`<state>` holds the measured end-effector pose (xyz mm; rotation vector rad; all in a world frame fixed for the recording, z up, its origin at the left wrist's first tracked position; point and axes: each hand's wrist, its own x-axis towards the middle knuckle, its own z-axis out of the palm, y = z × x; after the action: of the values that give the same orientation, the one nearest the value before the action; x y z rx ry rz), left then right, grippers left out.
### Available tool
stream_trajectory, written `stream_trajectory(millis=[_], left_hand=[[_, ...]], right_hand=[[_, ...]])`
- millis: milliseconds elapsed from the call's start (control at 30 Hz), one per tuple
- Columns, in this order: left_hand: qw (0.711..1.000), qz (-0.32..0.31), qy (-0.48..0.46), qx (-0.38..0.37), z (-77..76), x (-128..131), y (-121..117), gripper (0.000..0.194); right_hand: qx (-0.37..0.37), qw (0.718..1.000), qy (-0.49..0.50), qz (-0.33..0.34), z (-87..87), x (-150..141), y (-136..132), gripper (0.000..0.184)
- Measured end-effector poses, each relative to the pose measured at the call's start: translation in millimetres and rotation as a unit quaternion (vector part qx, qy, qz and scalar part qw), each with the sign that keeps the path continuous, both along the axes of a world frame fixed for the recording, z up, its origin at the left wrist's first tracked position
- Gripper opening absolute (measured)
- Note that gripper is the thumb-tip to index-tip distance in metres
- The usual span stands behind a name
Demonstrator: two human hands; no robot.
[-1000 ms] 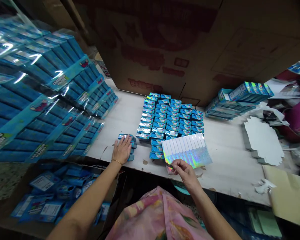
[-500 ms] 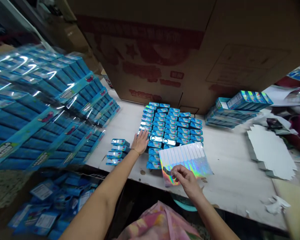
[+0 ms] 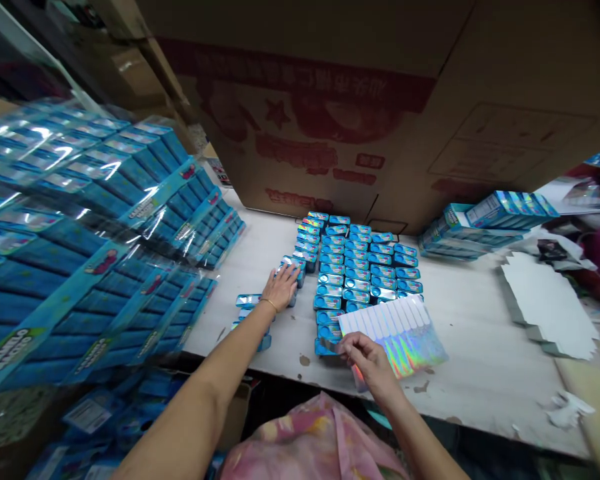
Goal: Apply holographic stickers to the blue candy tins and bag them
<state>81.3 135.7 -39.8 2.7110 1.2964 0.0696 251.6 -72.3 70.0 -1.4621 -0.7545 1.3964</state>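
My left hand (image 3: 279, 291) lies with fingers stretched over a few small blue boxes (image 3: 294, 263), set slightly apart from the rest. Beneath and beside my left wrist are more blue boxes (image 3: 249, 300), partly hidden by the forearm. My right hand (image 3: 369, 357) pinches a thin, shiny sticker strip (image 3: 330, 345) between thumb and fingertips. Under that hand a holographic sticker sheet (image 3: 405, 333) with a row of pale strips overlaps the near end of the packed rows of blue boxes (image 3: 356, 263).
A large cardboard carton (image 3: 320, 113) walls off the back of the white table (image 3: 460, 293). Plastic-wrapped stacks of blue boxes (image 3: 145, 200) rise at left. Filled display trays (image 3: 460, 233) stand back right, near a stack of white card (image 3: 550, 303). Scrap paper (image 3: 567, 408) lies front right.
Several boxes under my left hand have come away from the packed rows, toward the left and near side. The loose boxes by my wrist sit less evenly. My right hand keeps its strip.
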Motion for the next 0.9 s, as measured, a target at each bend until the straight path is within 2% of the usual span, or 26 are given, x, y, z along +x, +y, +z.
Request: stream_trajectory(millis=[200, 333, 400, 500, 633, 733, 800, 900], left_hand=[[0.999, 0.033, 0.002, -0.007, -0.1, -26.7, 22.0, 0.049], [0.993, 0.119, 0.006, 0.007, -1.9, -46.4, 25.2, 0.049], [0.989, 0.146, 0.01, 0.016, -0.4, -45.2, 28.5, 0.048], [0.993, 0.114, -0.008, 0.043, 5.9, -17.4, 40.5, 0.049], [0.997, 0.015, -0.049, 0.049, 12.4, 48.2, 72.9, 0.051], [0.998, 0.002, -0.057, 0.038, 8.7, 87.9, 103.0, 0.051], [0.998, -0.004, -0.056, 0.027, 2.6, 103.4, 118.7, 0.051], [0.998, -0.012, -0.057, 0.01, -6.8, 110.8, 128.5, 0.048]], right_hand=[[0.008, 1.0, -0.006, 0.029, -1.2, -15.5, 12.2, 0.025], [0.002, 1.0, -0.006, 0.031, 0.4, -17.6, 14.2, 0.023], [0.002, 1.0, -0.006, 0.024, -0.8, -15.8, 13.9, 0.023], [-0.005, 1.0, -0.004, 0.007, -5.4, -11.5, 12.6, 0.023], [-0.022, 1.0, 0.004, -0.02, -13.5, -5.4, 8.9, 0.024], [-0.025, 0.999, 0.007, -0.045, -21.5, -1.5, 4.4, 0.025], [-0.031, 0.997, 0.01, -0.071, -28.3, 0.2, 1.5, 0.026], [-0.048, 0.993, 0.011, -0.105, -37.9, 2.1, 0.2, 0.028]])
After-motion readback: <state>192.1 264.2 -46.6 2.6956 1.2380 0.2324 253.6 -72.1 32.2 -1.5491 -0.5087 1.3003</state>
